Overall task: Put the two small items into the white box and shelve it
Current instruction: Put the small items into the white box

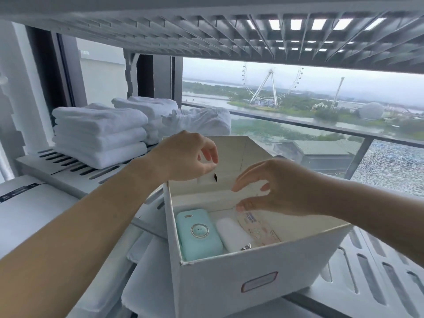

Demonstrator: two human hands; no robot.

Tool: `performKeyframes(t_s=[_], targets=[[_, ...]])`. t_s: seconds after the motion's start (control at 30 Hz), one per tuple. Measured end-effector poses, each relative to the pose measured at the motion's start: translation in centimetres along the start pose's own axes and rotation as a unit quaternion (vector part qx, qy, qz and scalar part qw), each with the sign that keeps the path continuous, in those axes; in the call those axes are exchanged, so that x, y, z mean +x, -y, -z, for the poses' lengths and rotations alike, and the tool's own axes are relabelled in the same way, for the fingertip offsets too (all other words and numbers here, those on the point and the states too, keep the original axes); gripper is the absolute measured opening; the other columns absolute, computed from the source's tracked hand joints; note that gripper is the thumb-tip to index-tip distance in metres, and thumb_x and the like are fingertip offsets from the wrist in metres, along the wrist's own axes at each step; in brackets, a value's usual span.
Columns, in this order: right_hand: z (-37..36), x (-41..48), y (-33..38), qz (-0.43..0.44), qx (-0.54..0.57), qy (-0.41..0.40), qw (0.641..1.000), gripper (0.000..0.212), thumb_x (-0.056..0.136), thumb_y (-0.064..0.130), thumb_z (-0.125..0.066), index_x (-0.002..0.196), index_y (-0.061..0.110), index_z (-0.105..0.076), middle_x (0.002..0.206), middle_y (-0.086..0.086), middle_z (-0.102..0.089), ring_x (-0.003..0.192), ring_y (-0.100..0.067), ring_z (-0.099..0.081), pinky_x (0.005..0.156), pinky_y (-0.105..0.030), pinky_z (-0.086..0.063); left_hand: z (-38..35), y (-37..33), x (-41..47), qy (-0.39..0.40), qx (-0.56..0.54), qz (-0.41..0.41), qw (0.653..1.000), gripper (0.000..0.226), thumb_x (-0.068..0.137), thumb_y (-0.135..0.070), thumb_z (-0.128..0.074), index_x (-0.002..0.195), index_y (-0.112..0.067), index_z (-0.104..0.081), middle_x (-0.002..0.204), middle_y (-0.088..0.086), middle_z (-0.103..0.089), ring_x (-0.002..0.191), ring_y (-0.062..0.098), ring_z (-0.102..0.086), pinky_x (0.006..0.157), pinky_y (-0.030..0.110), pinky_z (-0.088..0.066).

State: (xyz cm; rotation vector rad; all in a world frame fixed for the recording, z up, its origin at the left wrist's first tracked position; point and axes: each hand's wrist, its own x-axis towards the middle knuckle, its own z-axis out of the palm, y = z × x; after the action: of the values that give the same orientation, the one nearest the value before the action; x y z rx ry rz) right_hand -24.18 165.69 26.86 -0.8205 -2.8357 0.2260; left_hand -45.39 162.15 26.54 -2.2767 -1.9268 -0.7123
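Both items look in the box [229, 283]: left hand [183, 157] pinches lid [231, 150] at 11 o'clock, right hand [286, 187] half-curled at 2, grip unclear; close lid squarely, tuck tab, then push box onto shelf [371, 271].

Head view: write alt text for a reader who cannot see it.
An open white box at a slatted shelf: the left hand pinches its raised lid, the right hand reaches inside. Inside lie a mint-green case, a white case and a pink packet.
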Motion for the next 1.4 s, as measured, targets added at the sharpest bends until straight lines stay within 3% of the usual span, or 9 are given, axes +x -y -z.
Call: performKeyframes(t_s=[0.17, 0.3, 0.53, 0.8, 0.9, 1.0, 1.13, 1.23, 1.4], targets=[[1.1, -1.7, 0.0, 0.01, 0.004, -0.06, 0.998, 0.045, 0.062, 0.066, -0.061, 0.098, 0.042, -0.068, 0.108, 0.018, -0.067, 0.095, 0.004, -0.059, 0.087, -0.026, -0.051, 1.1, -2.8, -1.4, 0.003, 0.001, -0.034, 0.999, 0.002, 0.08, -0.038, -0.064, 0.079, -0.037, -0.063, 0.086, -0.023, -0.065, 0.08, -0.006, -0.06, 0.072, 0.022, -0.047], [1.0, -2.9, -0.5, 0.035, 0.005, -0.123, 0.992, 0.035, 0.065, 0.058, -0.068, 0.093, 0.038, -0.071, 0.093, 0.021, -0.068, 0.073, 0.023, -0.054, 0.069, 0.0, -0.041, 1.7, -4.4, -3.6, -0.012, 0.021, -0.025, 0.999, 0.006, 0.078, -0.044, -0.065, 0.079, -0.038, -0.063, 0.086, -0.024, -0.065, 0.076, -0.007, -0.061, 0.067, 0.014, -0.043], [0.9, -5.0, -1.5, 0.051, 0.049, -0.148, 0.986, 0.029, 0.067, 0.056, -0.066, 0.086, 0.036, -0.073, 0.085, 0.023, -0.071, 0.082, 0.006, -0.064, 0.077, -0.017, -0.05, 2.2, -8.9, -6.7, -0.018, 0.032, 0.015, 0.999, 0.014, 0.075, -0.054, -0.061, 0.078, -0.041, -0.064, 0.082, -0.027, -0.062, 0.072, -0.009, -0.06, 0.065, 0.017, -0.043], [-0.2, -6.8, -2.7, 0.09, 0.063, -0.183, 0.977, 0.024, 0.075, 0.055, -0.061, 0.085, 0.036, -0.072, 0.069, 0.035, -0.063, 0.073, 0.02, -0.057, 0.061, 0.002, -0.042, 0.2, -12.0, -8.6, -0.018, 0.048, 0.07, 0.996, 0.024, 0.079, -0.059, -0.051, 0.08, -0.039, -0.064, 0.081, -0.028, -0.064, 0.071, -0.012, -0.058, 0.07, 0.02, -0.047], [-0.6, -7.8, -2.6, 0.104, 0.065, -0.186, 0.975, 0.032, 0.08, 0.056, -0.051, 0.089, 0.033, -0.071, 0.088, 0.017, -0.073, 0.072, 0.012, -0.062, 0.065, -0.015, -0.052, -0.7, -12.8, -9.3, -0.054, 0.067, 0.075, 0.993, 0.027, 0.081, -0.057, -0.048, 0.08, -0.035, -0.065, 0.072, -0.028, -0.06, 0.071, -0.009, -0.058, 0.067, 0.022, -0.047], [-1.2, -8.8, -2.4, 0.124, 0.047, -0.185, 0.974, 0.046, 0.083, 0.061, -0.039, 0.089, 0.028, -0.07, 0.088, 0.006, -0.074, 0.074, -0.007, -0.067, 0.07, -0.031, -0.055, -1.8, -13.7, -9.9, -0.108, 0.094, 0.068, 0.987, 0.036, 0.082, -0.059, -0.039, 0.08, -0.033, -0.064, 0.068, -0.023, -0.058, 0.07, 0.0, -0.058, 0.06, 0.02, -0.044], [-2.7, -9.0, -2.6, 0.155, -0.045, -0.193, 0.968, 0.056, 0.077, 0.072, -0.028, 0.077, 0.026, -0.06, 0.068, 0.009, -0.063, 0.064, -0.014, -0.056, 0.053, -0.028, -0.04, -3.2, -14.3, -11.1, -0.138, 0.114, 0.063, 0.982, 0.051, 0.077, -0.071, -0.022, 0.09, -0.037, -0.058, 0.083, -0.018, -0.064, 0.075, 0.003, -0.058, 0.057, 0.018, -0.039], [-3.3, -9.2, -2.7, 0.168, -0.099, -0.233, 0.953, 0.053, 0.08, 0.073, -0.031, 0.082, 0.028, -0.058, 0.067, 0.01, -0.06, 0.06, -0.019, -0.054, 0.048, -0.023, -0.024, -4.0, -14.4, -11.9, -0.109, 0.174, 0.077, 0.976, 0.045, 0.078, -0.072, -0.03, 0.094, -0.037, -0.052, 0.084, -0.013, -0.064, 0.077, 0.01, -0.059, 0.059, 0.028, -0.045], [-4.6, -9.5, -2.5, 0.152, -0.059, -0.336, 0.927, 0.038, 0.075, 0.065, -0.051, 0.08, 0.03, -0.062, 0.077, 0.013, -0.068, 0.076, -0.018, -0.062, 0.079, -0.036, -0.038, -4.7, -14.6, -12.6, -0.131, 0.202, 0.103, 0.965, 0.039, 0.077, -0.069, -0.043, 0.092, -0.034, -0.051, 0.075, -0.011, -0.059, 0.071, 0.015, -0.057, 0.057, 0.029, -0.035]])
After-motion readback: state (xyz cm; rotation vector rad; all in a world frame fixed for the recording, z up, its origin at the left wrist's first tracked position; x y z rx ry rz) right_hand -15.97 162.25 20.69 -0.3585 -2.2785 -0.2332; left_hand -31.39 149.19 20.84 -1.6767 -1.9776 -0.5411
